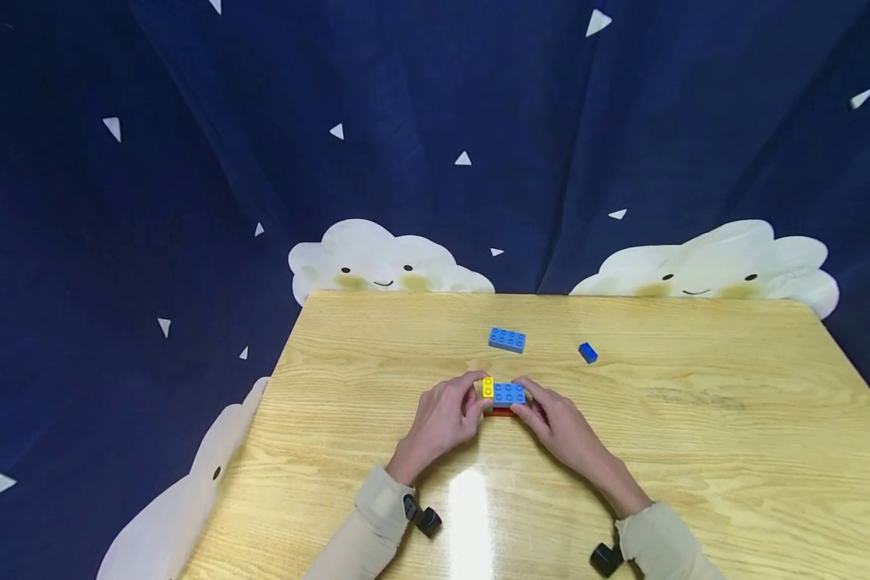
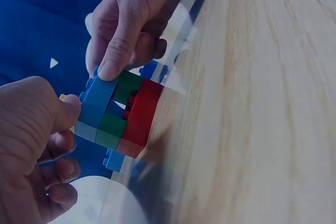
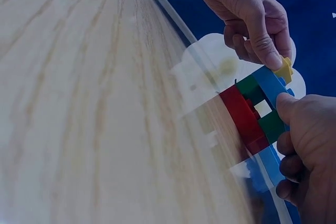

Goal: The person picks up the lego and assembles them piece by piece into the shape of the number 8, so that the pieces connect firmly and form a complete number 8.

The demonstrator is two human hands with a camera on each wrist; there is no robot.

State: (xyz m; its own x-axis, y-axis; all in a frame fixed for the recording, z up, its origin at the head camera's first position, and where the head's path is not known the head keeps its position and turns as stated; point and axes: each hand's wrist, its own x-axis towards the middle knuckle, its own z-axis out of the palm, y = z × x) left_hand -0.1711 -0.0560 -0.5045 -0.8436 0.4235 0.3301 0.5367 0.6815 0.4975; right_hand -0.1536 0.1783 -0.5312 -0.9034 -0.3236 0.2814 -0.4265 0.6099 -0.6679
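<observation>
Lying beyond: two blue bricks (image 1: 507, 340) (image 1: 588, 353); left hand (image 1: 444, 411) pinches yellow brick (image 1: 488, 387), right hand (image 1: 561, 425) stack (image 1: 509, 394).

We see a wood-grain tabletop (image 1: 696, 451) catching glare (image 1: 469, 524) before a navy curtain (image 1: 406, 72) with white triangles (image 1: 463, 159) and smiling clouds (image 1: 725, 262).

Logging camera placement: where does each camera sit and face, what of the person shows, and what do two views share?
Head: worn on the head, facing forward and down over the table; sleeves, left hand and right hand show.
Left wrist: on that wrist, facing the brick stack; left hand at left, right hand at top.
Right wrist: on that wrist, facing the same brick stack; right hand at right, left hand at top.
Both wrist views share the red brick at the stack's base, and both hands.
</observation>
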